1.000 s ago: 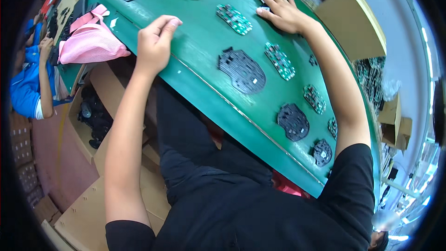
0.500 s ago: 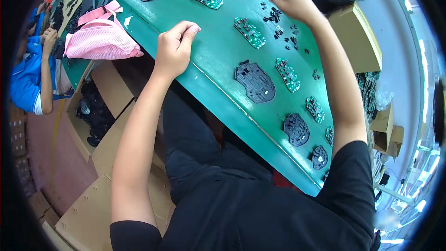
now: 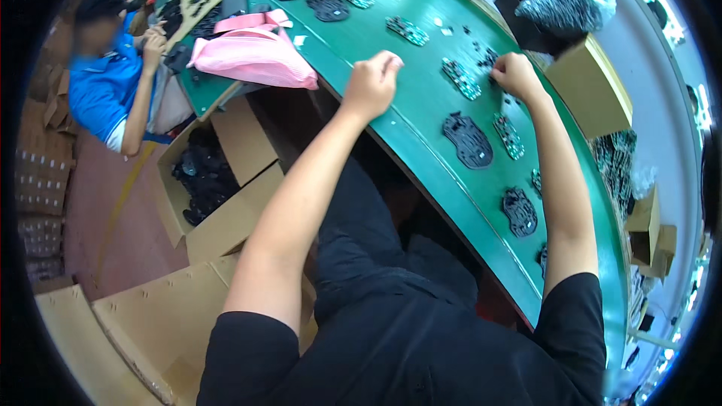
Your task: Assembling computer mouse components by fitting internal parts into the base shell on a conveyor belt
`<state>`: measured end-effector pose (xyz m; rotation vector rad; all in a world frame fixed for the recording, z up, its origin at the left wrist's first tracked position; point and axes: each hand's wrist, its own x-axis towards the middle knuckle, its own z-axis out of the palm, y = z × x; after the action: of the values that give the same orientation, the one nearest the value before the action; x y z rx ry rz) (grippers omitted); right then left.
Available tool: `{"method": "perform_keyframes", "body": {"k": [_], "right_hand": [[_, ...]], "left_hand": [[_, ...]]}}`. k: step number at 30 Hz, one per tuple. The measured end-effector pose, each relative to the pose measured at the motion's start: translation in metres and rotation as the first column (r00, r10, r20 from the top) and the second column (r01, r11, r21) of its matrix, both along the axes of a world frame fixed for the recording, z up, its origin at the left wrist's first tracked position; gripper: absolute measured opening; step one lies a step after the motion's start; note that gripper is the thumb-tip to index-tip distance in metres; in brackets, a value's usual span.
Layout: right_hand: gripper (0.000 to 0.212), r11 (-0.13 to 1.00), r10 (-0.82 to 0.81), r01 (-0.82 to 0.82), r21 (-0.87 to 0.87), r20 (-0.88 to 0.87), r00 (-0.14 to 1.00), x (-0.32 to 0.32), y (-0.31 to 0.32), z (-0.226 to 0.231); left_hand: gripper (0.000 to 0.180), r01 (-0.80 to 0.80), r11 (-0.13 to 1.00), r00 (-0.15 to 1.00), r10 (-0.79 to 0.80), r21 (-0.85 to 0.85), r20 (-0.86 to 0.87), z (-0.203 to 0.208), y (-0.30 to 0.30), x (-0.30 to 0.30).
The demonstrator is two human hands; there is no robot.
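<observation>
The right hand [image 3: 514, 76] has moved in beside the small black parts [image 3: 489, 57], at 3 o'clock of a green circuit board [image 3: 460, 79], so both look within its reach. Its fingers and the left hand's [image 3: 371, 87] are curled narrow; whether either holds anything cannot be told.

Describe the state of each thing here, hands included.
Left hand: curled, contents hidden.
Right hand: bent downward beside small black parts, grip unclear.
Small black parts: loose, clustered.
Green circuit boards: lying spaced out on the green worktop.
Black plastic shells: lying spaced out.
Cardboard box: flaps open, holding dark pieces.
Clear plastic bag: filled.
Pink bag: lying down; open or closed unclear.
</observation>
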<state>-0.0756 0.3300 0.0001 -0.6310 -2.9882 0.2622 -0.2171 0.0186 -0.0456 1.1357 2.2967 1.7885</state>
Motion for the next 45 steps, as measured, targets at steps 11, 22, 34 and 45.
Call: {"method": "perform_keyframes", "body": {"k": [11, 22, 34, 45], "right_hand": [[0.009, 0.918, 0.152, -0.288, -0.273, -0.429, 0.89, 0.02, -0.09, 0.047], [0.013, 0.768, 0.638, -0.637, 0.066, -0.171, 0.751, 0.018, -0.211, -0.006], [0.021, 0.86, 0.349, -0.452, -0.237, -0.374, 0.859, 0.054, -0.224, -0.013], [0.019, 0.949, 0.155, -0.252, -0.188, -0.418, 0.895, 0.026, -0.207, -0.018]], "left_hand": [[0.021, -0.182, 0.978, 0.863, 0.109, 0.103, 0.493, 0.0, -0.001, -0.07], [0.03, -0.44, 0.605, 0.896, 0.241, -0.664, -0.374, 0.022, 0.013, -0.218], [0.02, -0.387, 0.636, 0.875, 0.026, -0.667, -0.483, 0.014, -0.005, -0.119], [0.017, -0.325, 0.773, 0.814, -0.064, -0.545, -0.577, 0.005, -0.003, -0.034]]}}
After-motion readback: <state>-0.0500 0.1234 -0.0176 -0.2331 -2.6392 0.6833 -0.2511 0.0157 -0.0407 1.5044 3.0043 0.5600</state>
